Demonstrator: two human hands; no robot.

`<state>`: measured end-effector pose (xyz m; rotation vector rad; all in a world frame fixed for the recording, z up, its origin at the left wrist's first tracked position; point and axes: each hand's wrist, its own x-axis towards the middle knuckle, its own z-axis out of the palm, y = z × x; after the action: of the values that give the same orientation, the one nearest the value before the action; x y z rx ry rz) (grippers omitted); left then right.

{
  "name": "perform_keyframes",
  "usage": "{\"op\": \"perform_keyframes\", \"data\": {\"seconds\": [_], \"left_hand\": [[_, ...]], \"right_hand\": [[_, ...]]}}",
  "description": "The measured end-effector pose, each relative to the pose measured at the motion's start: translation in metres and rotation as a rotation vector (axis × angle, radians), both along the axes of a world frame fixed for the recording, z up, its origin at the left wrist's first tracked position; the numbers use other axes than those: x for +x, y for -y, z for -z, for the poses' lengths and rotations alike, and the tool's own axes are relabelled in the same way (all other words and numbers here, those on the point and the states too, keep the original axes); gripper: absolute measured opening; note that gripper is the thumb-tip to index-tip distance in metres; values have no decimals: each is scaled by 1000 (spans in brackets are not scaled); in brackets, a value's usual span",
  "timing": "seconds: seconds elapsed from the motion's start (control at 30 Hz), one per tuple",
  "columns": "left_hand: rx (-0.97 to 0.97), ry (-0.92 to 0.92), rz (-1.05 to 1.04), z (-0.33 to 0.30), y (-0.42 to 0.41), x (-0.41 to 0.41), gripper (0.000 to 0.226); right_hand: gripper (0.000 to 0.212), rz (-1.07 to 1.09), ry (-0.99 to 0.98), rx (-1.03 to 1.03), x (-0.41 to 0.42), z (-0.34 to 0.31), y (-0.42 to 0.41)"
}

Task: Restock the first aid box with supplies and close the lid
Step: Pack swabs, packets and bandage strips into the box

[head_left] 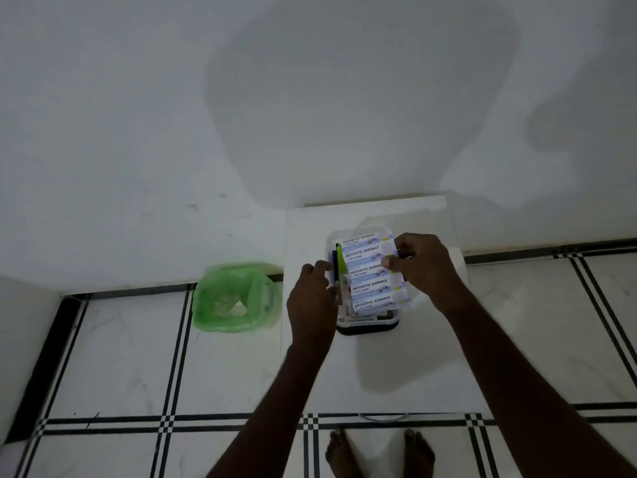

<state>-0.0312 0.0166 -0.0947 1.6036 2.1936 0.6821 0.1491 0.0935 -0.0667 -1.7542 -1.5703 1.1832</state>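
A clear plastic first aid box with a dark base stands open on a white table. Over it lies a fanned stack of white-and-blue packets printed "ANTISEPTIC BANDAGE". My right hand pinches the right edge of these packets with thumb and fingers. My left hand rests at the box's left side, its fingers curled against a dark blue and green item standing along the left wall. No lid shows in view.
The white table stands against a white wall. A bin lined with a green bag sits on the tiled floor to the table's left. My bare feet are at the table's near edge.
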Motion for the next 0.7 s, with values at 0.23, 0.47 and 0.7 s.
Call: {"op": "perform_keyframes", "data": {"seconds": [0.23,0.47,0.7], "left_hand": [[46,207,-30,6,-7,-16,25],[-16,-32,176,16,-8,-1,64],[-46,-95,263,14,-26,-13,67]], "right_hand": [[29,-10,177,117,-30,23,12],[48,-43,541,366,-41,26,26],[29,-40,547,439,-39,32,25]]}}
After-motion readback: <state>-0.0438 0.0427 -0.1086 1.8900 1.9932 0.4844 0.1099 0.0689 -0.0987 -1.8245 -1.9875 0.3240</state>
